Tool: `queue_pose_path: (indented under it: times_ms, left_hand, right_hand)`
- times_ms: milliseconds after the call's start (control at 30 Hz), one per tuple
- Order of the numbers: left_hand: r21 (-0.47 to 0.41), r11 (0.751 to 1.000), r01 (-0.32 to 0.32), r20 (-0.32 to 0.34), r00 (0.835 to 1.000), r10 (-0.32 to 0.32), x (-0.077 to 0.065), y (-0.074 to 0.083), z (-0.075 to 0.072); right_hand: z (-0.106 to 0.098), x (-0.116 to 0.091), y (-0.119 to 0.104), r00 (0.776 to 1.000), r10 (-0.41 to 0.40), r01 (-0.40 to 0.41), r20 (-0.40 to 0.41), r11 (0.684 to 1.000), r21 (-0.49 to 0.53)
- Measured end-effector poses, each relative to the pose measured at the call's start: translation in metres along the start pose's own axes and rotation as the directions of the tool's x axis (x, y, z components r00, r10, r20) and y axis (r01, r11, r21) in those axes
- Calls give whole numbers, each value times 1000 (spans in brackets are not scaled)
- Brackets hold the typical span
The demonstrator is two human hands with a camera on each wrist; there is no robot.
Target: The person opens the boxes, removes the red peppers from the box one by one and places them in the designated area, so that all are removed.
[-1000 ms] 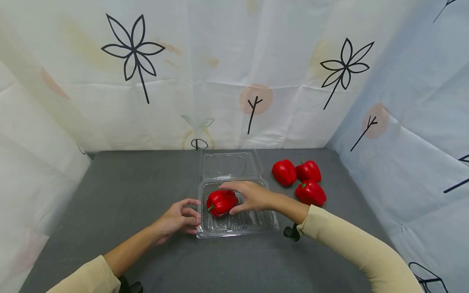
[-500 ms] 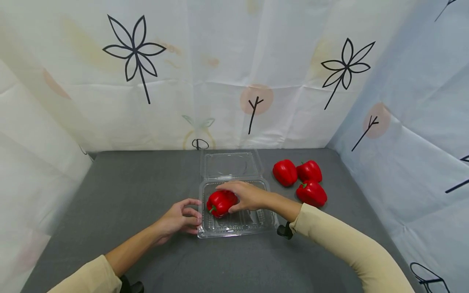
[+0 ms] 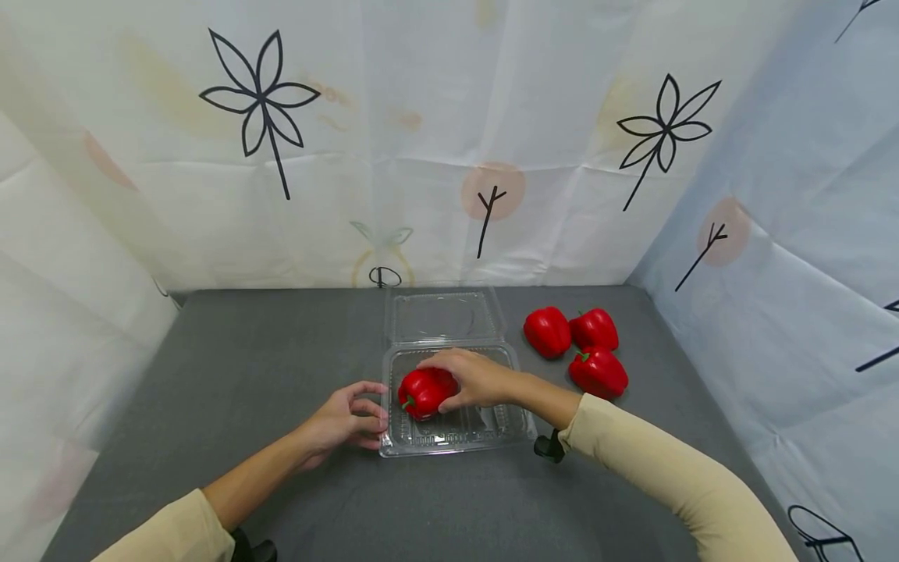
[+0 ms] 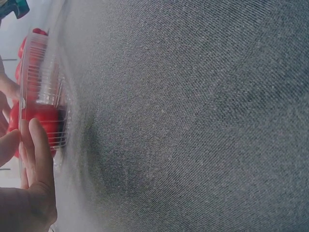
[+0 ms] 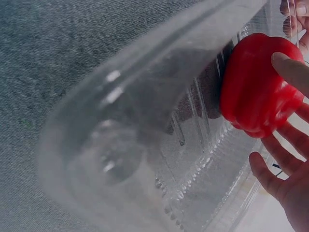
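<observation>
A clear plastic clamshell container (image 3: 456, 445) lies open on the grey table, its lid (image 3: 442, 316) folded back toward the rear. Inside its left half sits a red bell pepper (image 3: 424, 393), green stem facing front left. My right hand (image 3: 480, 378) holds this pepper from the right; in the right wrist view the thumb (image 5: 292, 72) lies on the pepper's near face and the other fingers reach behind it. At the container's left edge, my left hand (image 3: 344, 421) pinches the rim, with the thumb (image 4: 7, 147) inside and the fingers (image 4: 41, 150) along the outer wall.
Three more red bell peppers stand grouped at the right of the container: one on the left (image 3: 547, 332), one behind (image 3: 595, 329) and one in front (image 3: 598, 372). A pale patterned cloth (image 3: 421, 140) walls the table at the back and sides.
My right forearm has shifted left, and the right hand has drawn in slightly around the pepper. The left hand and container look nearly unmoved.
</observation>
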State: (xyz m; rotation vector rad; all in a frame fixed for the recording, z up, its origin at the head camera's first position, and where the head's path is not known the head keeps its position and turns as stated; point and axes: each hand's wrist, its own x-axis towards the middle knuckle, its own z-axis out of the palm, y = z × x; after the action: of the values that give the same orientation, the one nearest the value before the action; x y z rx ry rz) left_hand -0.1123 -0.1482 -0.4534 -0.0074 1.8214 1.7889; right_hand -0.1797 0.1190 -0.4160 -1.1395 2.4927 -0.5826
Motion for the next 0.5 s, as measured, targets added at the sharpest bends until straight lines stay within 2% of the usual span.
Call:
queue_pose_path:
  times_ms: [267,500]
  left_hand:
    - [-3,1000,-23,-4,1000,23,-2,-3,1]
    - [-15,999,-39,-9,999,39,-1,-3,0]
  right_hand:
    - [-2,-19,5,999,-27,27,-42,999,-17]
    - [-17,-46,12,995,-5,8,-101,1000,30]
